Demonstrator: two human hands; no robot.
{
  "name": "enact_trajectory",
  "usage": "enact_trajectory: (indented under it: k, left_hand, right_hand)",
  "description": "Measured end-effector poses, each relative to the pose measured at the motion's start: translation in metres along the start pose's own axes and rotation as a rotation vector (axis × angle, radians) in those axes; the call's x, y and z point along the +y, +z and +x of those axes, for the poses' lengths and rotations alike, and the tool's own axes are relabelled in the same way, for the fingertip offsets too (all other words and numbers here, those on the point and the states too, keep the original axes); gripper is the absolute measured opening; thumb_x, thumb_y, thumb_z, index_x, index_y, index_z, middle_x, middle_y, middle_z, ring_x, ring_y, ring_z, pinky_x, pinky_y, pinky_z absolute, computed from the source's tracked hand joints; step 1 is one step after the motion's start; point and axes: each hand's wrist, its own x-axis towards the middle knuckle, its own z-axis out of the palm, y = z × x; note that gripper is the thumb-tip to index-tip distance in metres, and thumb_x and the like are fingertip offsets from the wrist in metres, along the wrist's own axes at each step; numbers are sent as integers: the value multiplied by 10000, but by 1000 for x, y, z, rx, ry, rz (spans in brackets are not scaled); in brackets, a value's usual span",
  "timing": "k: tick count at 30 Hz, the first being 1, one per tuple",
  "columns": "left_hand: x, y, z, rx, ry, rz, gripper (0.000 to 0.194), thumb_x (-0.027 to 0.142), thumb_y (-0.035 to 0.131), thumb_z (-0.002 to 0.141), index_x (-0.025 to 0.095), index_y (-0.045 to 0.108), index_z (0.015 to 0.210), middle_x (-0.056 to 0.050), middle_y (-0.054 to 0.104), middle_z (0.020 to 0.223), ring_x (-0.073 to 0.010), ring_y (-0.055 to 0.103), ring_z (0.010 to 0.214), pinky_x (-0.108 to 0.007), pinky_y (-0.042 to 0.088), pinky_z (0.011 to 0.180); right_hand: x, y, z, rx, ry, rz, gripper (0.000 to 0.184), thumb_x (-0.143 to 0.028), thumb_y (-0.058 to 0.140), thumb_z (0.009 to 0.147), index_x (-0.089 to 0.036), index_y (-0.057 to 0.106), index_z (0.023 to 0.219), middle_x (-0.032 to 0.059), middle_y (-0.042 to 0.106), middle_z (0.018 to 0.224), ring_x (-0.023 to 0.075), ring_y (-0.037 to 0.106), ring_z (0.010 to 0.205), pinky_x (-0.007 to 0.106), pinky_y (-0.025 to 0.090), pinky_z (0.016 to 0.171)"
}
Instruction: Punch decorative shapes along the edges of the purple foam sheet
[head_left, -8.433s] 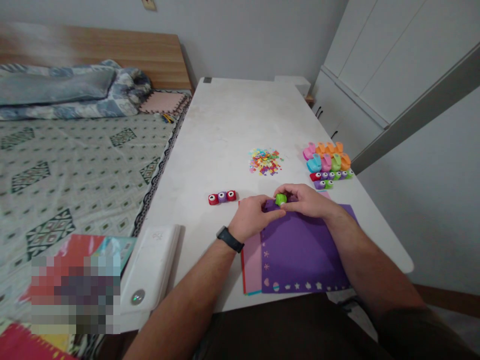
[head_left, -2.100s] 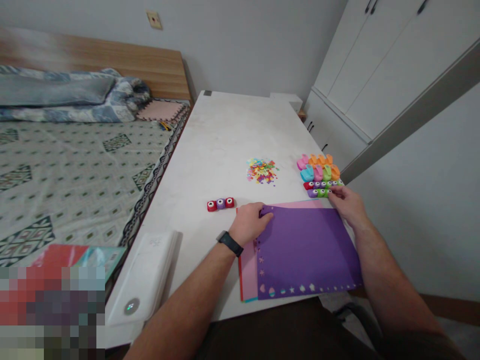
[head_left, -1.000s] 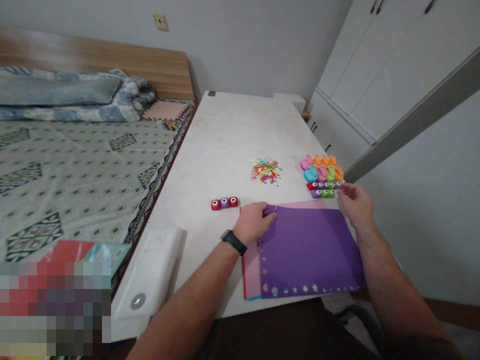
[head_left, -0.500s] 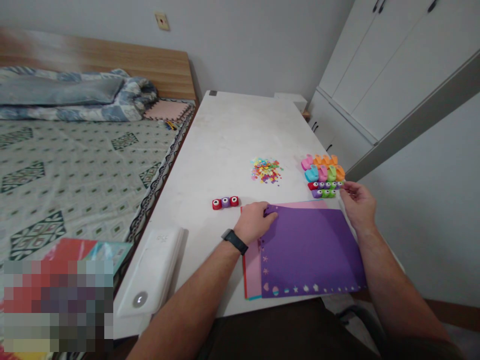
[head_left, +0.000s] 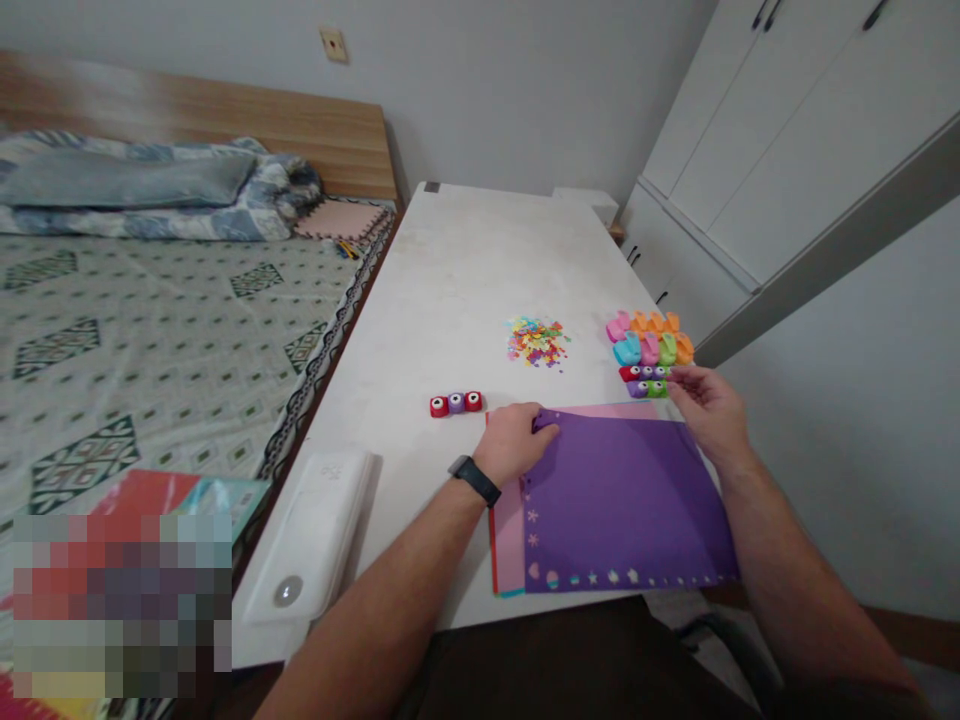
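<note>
A purple paper sheet [head_left: 622, 500] lies over pink paper [head_left: 508, 550], with small cut-out shapes along its left and bottom edges. My left hand [head_left: 514, 445], wearing a dark wristband, is closed on the sheet's upper left corner. At the right, my right hand [head_left: 709, 405] has its thumb and fingers pinched at the right end of two rows of small craft punches [head_left: 645, 388]; what is between the fingertips is hidden. Larger coloured punches [head_left: 649, 348] stand in rows just behind. Three small red and purple punches [head_left: 457, 404] sit left of the paper.
A pile of colourful paper cut-outs [head_left: 538, 342] lies mid-table. A long white device [head_left: 319, 540] rests along the left edge of the white table [head_left: 480, 250]. To the left is a bed [head_left: 172, 330] with packaged coloured sheets [head_left: 165, 500]; white cabinets [head_left: 795, 130] are at the right.
My right hand has moved slightly left over the right end of the small punch rows, covering more of them. My left hand stays at the purple sheet's corner. The view has shifted slightly.
</note>
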Motion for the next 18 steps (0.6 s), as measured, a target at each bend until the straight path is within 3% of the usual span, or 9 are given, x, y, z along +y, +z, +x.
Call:
enact_trajectory:
  k: [9,18]
  left_hand:
    - [0,1,-1,14,2,-19,285,422,600,920,180,693,801,-66,723,794,-184,621,719,-291,355,631]
    - [0,0,-1,27,5,-51,260,396,611,911,176,705,809,-68,733,802,-186,639,725,-288,370,628]
  right_hand:
    - [-29,3,-4,-364,-33,-125,309,-455,665,882,-261,703,1119,42,733,928,207,636,758,371,530,711]
    - [-54,24,-9,-633,-192,-234,294,-411,632,918,-246,703,1151,57,734,1004,201,639,783,364,534,749]
